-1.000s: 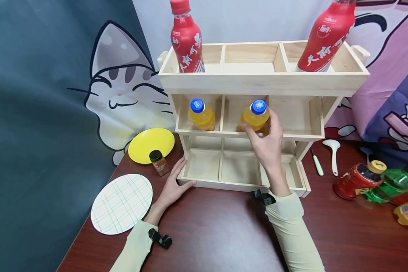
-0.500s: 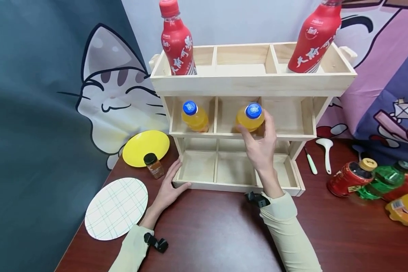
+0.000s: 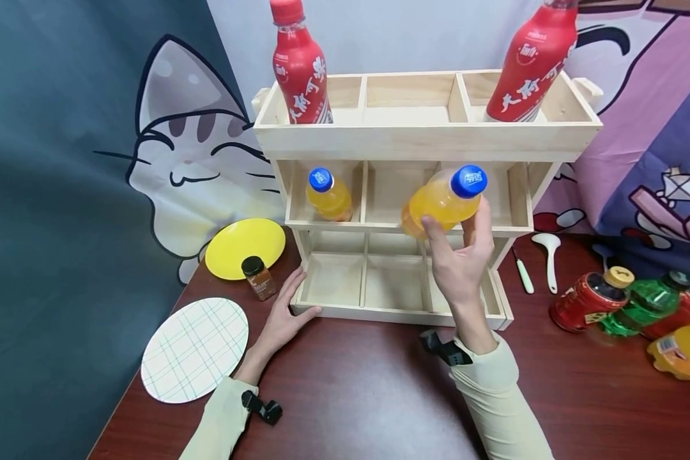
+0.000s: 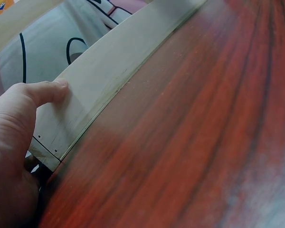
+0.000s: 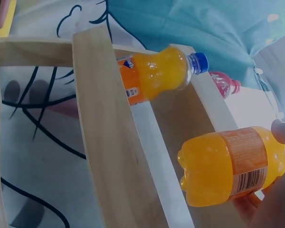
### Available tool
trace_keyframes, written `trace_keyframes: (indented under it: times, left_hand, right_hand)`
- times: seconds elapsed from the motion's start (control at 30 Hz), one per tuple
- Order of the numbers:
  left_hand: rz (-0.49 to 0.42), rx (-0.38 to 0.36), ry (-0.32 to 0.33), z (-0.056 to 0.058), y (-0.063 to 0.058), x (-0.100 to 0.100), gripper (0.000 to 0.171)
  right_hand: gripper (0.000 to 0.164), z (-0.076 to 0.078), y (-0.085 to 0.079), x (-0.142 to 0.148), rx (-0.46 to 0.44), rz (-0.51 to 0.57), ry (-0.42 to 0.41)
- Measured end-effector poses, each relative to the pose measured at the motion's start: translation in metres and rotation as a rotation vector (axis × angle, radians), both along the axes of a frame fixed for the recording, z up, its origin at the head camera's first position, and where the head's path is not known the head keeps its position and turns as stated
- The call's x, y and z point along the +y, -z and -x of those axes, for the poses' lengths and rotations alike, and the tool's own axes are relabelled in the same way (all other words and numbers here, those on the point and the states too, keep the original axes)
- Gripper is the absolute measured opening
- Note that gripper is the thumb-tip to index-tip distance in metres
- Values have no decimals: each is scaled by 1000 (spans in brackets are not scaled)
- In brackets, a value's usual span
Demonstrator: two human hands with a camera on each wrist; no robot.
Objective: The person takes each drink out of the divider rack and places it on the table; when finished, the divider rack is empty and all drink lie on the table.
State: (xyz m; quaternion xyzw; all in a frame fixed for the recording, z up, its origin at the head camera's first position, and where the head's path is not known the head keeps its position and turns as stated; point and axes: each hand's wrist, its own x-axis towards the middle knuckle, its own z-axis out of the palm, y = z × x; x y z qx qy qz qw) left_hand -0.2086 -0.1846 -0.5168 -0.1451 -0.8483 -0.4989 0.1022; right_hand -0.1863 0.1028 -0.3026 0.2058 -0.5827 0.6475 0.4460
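My right hand [image 3: 464, 265] grips an orange soda bottle [image 3: 443, 199] with a blue cap, tilted with its cap to the right, in front of the middle tier of a wooden three-tier shelf [image 3: 425, 143]. In the right wrist view this soda bottle [image 5: 206, 166] shows its ridged base and barcode label. A second orange soda bottle [image 3: 330, 197] stands in the middle tier's left compartment. My left hand [image 3: 278, 322] rests against the shelf's lower left corner, fingers along the side. Its thumb [image 4: 52, 92] presses on the front board [image 4: 95, 71] in the left wrist view.
Red cola bottles [image 3: 301, 70] stand at both ends of the top tier. Left on the table lie a yellow plate [image 3: 253, 239], a spice jar [image 3: 260, 281] and a checked plate [image 3: 195, 350]. Right are a peeler-like tool [image 3: 523, 273], a white spoon [image 3: 551, 259] and several bottles [image 3: 589, 299].
My right hand has lifted the orange soda bottle out of the middle compartment, tilting it and bringing it right and forward. My left hand stays at the shelf's corner.
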Motion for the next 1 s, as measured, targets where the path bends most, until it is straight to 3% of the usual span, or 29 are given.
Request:
trace_keyframes:
  times: [0.33, 0.4, 0.5, 0.63, 0.87, 1.0]
  left_hand:
    - [3, 6, 25, 5, 7, 6, 80]
    - [8, 11, 22, 5, 6, 5, 80]
    - [10, 16, 19, 5, 5, 4, 80]
    - [5, 26, 28, 5, 3, 3, 80]
    - [11, 8, 3, 2, 2, -3, 81]
    - [8, 3, 0, 0, 3, -3, 82]
  right_hand:
    - [51, -21, 16, 29, -123, -65, 42]
    - [50, -26, 20, 39, -162, -94, 49]
    - [52, -31, 27, 57, -180, -76, -6]
    - [56, -40, 36, 87, -211, -116, 48]
    - [67, -57, 70, 149, -365, -259, 299]
    - [70, -69, 95, 188, -510, -263, 449]
